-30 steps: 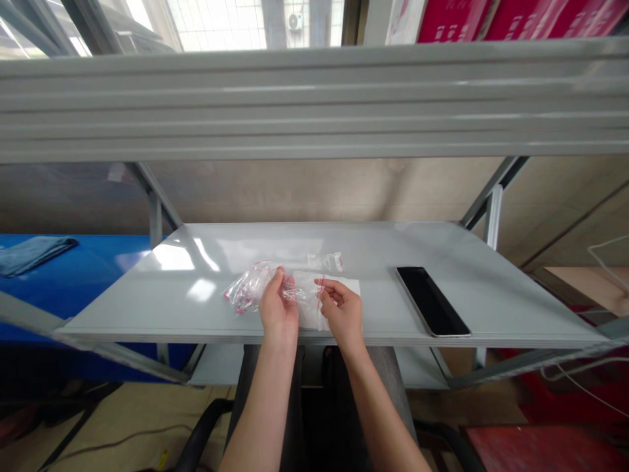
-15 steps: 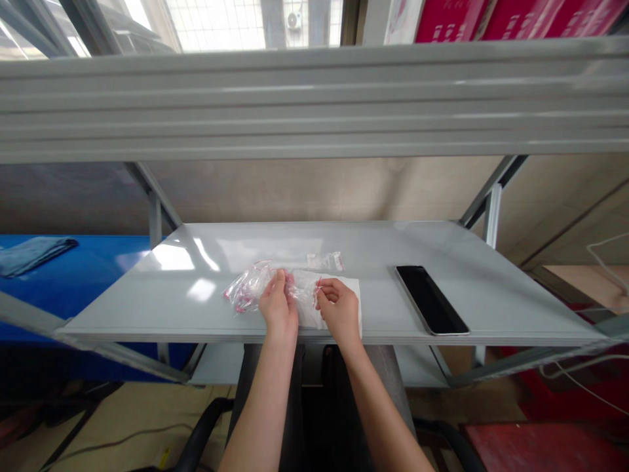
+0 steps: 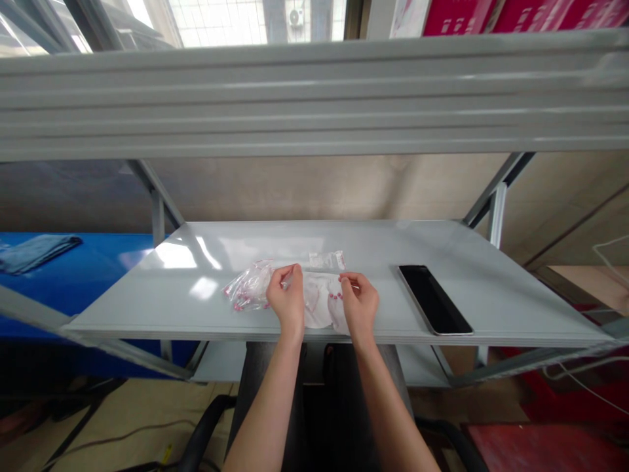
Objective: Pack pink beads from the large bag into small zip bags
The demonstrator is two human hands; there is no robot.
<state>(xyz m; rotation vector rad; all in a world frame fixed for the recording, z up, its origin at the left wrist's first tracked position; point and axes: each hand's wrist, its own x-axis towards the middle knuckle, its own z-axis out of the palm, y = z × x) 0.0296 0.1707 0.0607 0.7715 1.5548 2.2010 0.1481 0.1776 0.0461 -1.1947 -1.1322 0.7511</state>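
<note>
Left hand: left hand (image 3: 285,300) curled, thumb and fingertips pinched together on the left edge of a flat clear plastic bag (image 3: 322,303); we read this as a light hold.
Right hand: right hand (image 3: 360,303) likewise pinched, thumb and fingers closed on the bag's right edge, near its top.
Flat bag: lies on the shelf near the front edge, between the hands, white behind the film, with small red marks along its edge.
Beside it: a bunched pile of small clear bags (image 3: 249,286) with red trim, just left of the left hand, close to the front edge.
Behind: one small clear packet (image 3: 327,261) lying flat, just behind the flat bag, mid-shelf.
Surface: pale grey metal shelf (image 3: 373,244), glossy, with window glare toward its left end.
Right end: black tablet (image 3: 435,300) lying flat, screen up and dark, well apart from the right hand.
Left of shelf: blue surface (image 3: 83,282) carrying a folded blue cloth (image 3: 37,254) at its far left.
Overhead: grey steel shelf beam (image 3: 314,92) crossing the view, with red boxes (image 3: 496,16) above it.
Room: window (image 3: 221,19) at the top, air-conditioner unit (image 3: 295,18) beyond the glass, black chair arms (image 3: 206,426) below, red mat (image 3: 545,449) on the floor at lower right.
</note>
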